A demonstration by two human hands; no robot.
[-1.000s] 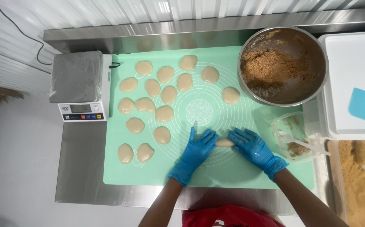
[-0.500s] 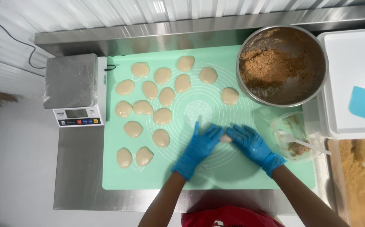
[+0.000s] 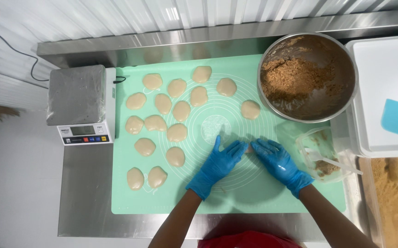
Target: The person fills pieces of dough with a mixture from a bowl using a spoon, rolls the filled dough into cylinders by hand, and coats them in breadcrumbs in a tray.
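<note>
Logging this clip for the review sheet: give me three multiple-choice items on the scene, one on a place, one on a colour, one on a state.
1. Where does the scale stand?
A. left of the green mat
B. on the mat
C. on the floor

2. What colour are the gloves on the left hand and right hand?
A. white
B. blue
C. black

3. How is the metal bowl?
A. empty
B. lidded
C. holding brown crumbly mix

Answers:
1 A: it sits beside the mat's left edge.
2 B: both gloves are blue.
3 C: the mix lies uncovered inside.
</note>
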